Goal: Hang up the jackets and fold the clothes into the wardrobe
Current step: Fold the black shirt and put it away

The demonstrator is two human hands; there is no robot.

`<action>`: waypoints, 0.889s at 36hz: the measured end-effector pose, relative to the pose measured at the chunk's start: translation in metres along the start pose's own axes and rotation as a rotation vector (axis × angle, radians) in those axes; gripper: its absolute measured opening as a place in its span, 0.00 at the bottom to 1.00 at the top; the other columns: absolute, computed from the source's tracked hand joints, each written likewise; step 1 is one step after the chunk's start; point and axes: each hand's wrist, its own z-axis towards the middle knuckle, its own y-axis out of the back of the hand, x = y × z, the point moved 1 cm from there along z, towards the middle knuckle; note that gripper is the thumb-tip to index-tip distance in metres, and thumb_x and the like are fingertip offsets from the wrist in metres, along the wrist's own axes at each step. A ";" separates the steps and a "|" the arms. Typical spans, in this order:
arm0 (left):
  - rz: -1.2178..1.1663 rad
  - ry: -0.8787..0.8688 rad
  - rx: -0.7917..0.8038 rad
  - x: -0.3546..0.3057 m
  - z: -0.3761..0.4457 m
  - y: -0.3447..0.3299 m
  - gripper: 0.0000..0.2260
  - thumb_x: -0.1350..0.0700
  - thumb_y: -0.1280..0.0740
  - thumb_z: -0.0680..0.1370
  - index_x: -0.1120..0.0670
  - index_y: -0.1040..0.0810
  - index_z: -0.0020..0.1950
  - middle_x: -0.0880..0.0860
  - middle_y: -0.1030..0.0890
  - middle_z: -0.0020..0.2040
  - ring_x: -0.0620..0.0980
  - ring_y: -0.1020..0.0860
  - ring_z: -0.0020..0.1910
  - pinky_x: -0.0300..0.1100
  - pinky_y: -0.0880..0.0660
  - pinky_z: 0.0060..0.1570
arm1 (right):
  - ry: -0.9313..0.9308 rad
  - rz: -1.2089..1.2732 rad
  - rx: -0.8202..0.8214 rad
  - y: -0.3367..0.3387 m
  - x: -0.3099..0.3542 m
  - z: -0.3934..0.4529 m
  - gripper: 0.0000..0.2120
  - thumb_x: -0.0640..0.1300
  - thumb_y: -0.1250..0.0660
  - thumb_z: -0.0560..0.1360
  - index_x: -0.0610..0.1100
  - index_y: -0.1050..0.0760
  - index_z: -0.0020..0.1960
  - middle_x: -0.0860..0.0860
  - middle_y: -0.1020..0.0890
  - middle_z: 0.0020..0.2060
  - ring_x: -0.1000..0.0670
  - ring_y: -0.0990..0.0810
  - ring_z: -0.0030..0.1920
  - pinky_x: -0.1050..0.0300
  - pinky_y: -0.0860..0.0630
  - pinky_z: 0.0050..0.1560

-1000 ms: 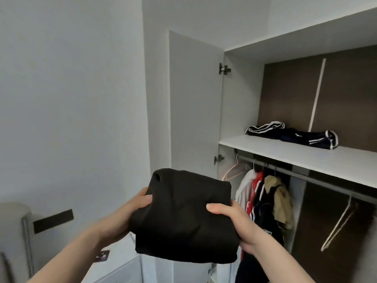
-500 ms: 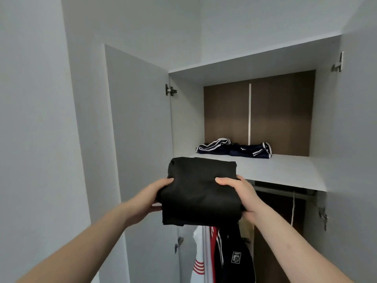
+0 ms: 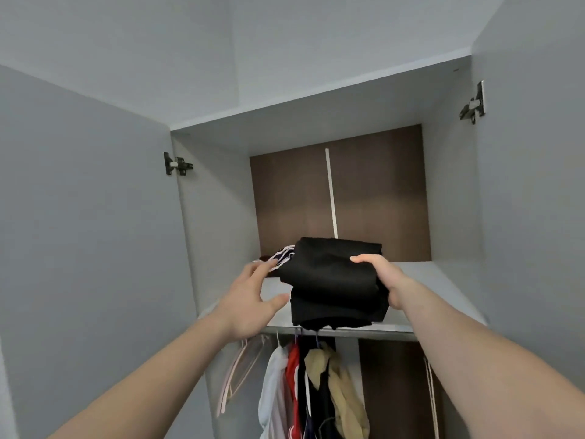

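Note:
A folded black garment (image 3: 332, 280) hangs over the front of the wardrobe's upper shelf (image 3: 427, 286). My right hand (image 3: 384, 282) grips its right edge, thumb on top. My left hand (image 3: 250, 299) is off the cloth, fingers spread, just left of it. Behind the black garment lies a folded dark garment with white stripes (image 3: 280, 256), mostly hidden. Below the shelf, jackets (image 3: 304, 384) in white, red, black and tan hang on the rail.
Both wardrobe doors stand open, the left door (image 3: 88, 248) and the right door (image 3: 535, 201) flanking my arms. Empty pink hangers (image 3: 240, 369) hang at the rail's left end, another hanger (image 3: 432, 397) at the right. The shelf's right half is bare.
The view stepped closer and tilted up. The black garment moved forward onto the shelf's front. My left hand let go of it and opened; my right hand kept its grip.

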 end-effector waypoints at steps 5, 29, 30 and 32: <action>0.031 -0.131 0.063 0.001 0.077 -0.050 0.37 0.43 0.29 0.75 0.42 0.42 0.80 0.43 0.45 0.79 0.47 0.41 0.78 0.44 0.38 0.75 | -0.034 -0.114 -0.061 0.046 0.004 0.068 0.35 0.56 0.20 0.60 0.45 0.23 0.63 0.46 0.17 0.55 0.43 0.19 0.54 0.50 0.23 0.52; -0.103 -0.145 0.318 -0.058 0.288 -0.282 0.33 0.51 0.33 0.81 0.40 0.47 0.82 0.51 0.51 0.82 0.55 0.37 0.78 0.44 0.39 0.76 | 0.730 -1.166 -0.782 0.119 0.021 0.173 0.09 0.48 0.32 0.75 0.53 0.21 0.56 0.54 0.20 0.55 0.47 0.26 0.58 0.50 0.31 0.59; -0.103 -0.139 0.320 -0.062 0.292 -0.285 0.33 0.50 0.33 0.81 0.41 0.47 0.82 0.51 0.50 0.82 0.55 0.37 0.78 0.44 0.39 0.76 | 0.766 -1.161 -0.759 0.114 0.015 0.174 0.09 0.47 0.33 0.75 0.53 0.21 0.54 0.56 0.20 0.54 0.48 0.26 0.57 0.51 0.32 0.58; -0.105 -0.142 0.331 -0.071 0.299 -0.291 0.33 0.49 0.33 0.81 0.42 0.47 0.82 0.53 0.50 0.82 0.55 0.38 0.78 0.43 0.41 0.76 | 0.681 -1.236 -0.696 0.108 0.001 0.179 0.12 0.47 0.35 0.75 0.54 0.20 0.57 0.56 0.20 0.56 0.48 0.27 0.58 0.51 0.33 0.59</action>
